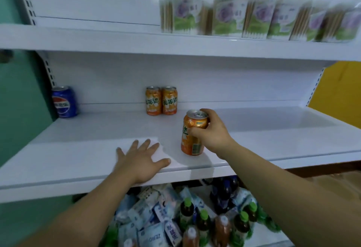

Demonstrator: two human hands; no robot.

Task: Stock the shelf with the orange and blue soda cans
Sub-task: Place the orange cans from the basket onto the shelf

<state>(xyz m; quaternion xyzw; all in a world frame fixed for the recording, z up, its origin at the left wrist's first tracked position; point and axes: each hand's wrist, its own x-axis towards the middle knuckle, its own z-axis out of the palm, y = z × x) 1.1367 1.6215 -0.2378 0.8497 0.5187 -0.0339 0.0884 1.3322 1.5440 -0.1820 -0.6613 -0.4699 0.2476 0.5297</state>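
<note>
The right grip (213, 131), a bare hand, closes round the upper half of an orange soda can (192, 143), fingers and thumb curled about its sides, with the silver pull-tab top showing above the knuckles. The can stands upright with a slight lean near the front of the middle shelf (58, 168); whether its base touches the white surface cannot be told. The right forearm reaches in from the lower right corner, back of the hand toward the camera. Just to the left, apart from the can, the left grip (140, 161) lies flat and palm-down on the shelf's front edge, fingers straight and spread, thumb pointing toward the can, holding nothing; its forearm comes up from the lower left. At the back of the same shelf two more orange cans (153, 100) stand upright side by side against the rear panel, and a blue soda can (64, 102) stands alone in the far left corner, well apart from them. The upper shelf (117, 38) carries a blurred row of packets (254, 20) printed in purple and green. Below the middle shelf lie green-capped bottles (203, 221) and pale blue-and-white pouches (150, 223). A green wall (19, 110) flanks the unit on the left, a yellow panel (341, 94) on the right.
</note>
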